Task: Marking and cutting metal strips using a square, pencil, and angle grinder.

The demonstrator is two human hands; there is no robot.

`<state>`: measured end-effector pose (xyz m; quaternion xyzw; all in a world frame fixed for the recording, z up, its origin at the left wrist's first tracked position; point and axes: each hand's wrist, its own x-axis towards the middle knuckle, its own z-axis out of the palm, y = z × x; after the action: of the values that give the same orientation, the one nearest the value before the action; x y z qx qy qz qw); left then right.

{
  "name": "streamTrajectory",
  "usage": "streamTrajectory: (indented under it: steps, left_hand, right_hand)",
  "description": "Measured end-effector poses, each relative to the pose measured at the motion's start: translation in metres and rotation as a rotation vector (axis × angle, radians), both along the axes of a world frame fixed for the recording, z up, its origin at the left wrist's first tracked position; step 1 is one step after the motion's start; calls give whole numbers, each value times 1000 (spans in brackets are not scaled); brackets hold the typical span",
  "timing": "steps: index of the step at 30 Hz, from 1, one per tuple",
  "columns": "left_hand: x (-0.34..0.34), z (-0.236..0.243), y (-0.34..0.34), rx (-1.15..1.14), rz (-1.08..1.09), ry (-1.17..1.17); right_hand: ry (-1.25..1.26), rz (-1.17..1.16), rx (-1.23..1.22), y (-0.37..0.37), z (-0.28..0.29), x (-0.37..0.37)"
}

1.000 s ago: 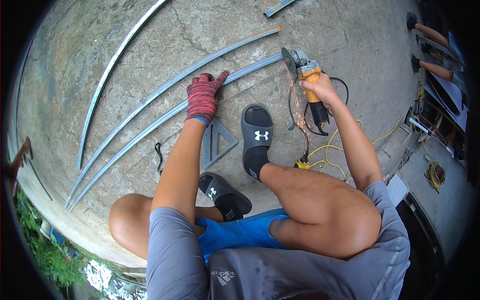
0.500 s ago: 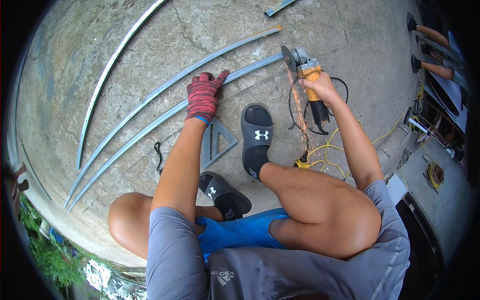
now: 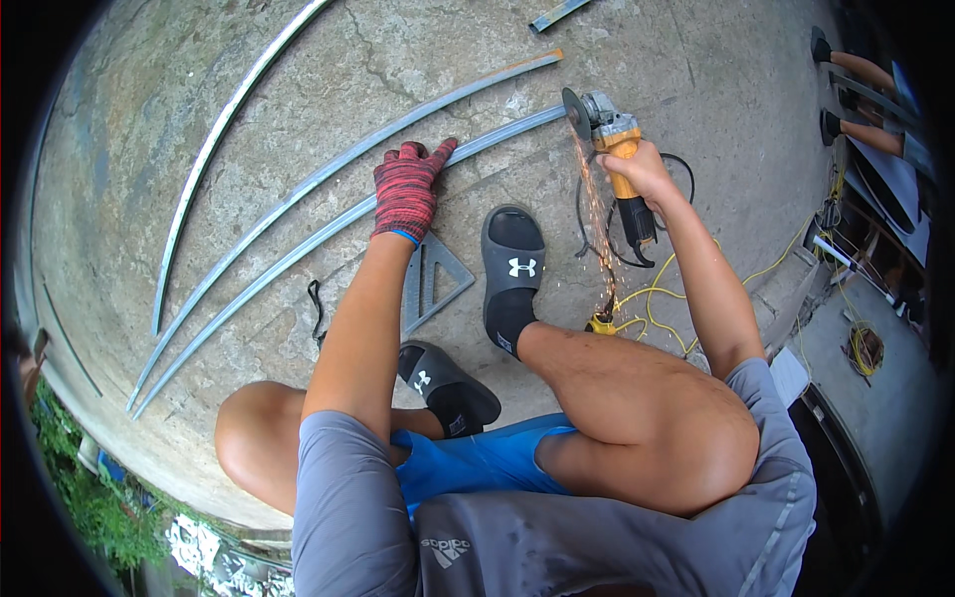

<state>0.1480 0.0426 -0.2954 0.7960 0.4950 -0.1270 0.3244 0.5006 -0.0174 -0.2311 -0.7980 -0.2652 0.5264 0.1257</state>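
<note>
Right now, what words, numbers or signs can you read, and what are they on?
Right sandal: white curved emblem, no words.
Left sandal: similar white emblem.
Grey shirt: pale emblem and lettering, which I won't copy.
Right sock: mark too small to read.
Set square, angle grinder: any markings too small to read.

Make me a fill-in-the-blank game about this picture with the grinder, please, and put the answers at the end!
1. The left hand, resting on a long metal bar, wears a red-and-black ____.
2. The bare hand holding the angle grinder is the person's ____ one.
3. Glowing orange ____ spray off the grinder's disc.
4. The flat grey tool on the floor beside the left forearm is shaped like a ____.

Missing words: glove; right; sparks; triangle.
</note>
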Motion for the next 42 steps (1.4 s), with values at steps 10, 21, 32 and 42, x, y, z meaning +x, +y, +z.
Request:
streamTrajectory:
  steps: [10, 21, 32, 42]
  left_hand:
    - [3, 6, 1, 3, 5, 18]
    - [1, -2, -1, 16, 12, -9]
    - [4, 9, 2, -14, 0, 41]
    - [2, 1, 0, 0, 25, 14]
  right_hand:
    - [29, -26, -1, 3, 3, -2]
    - [16, -10, -11, 5, -3, 2]
    - [20, 0, 10, 8, -4, 4]
    - [-37, 34, 9, 6, -12, 7]
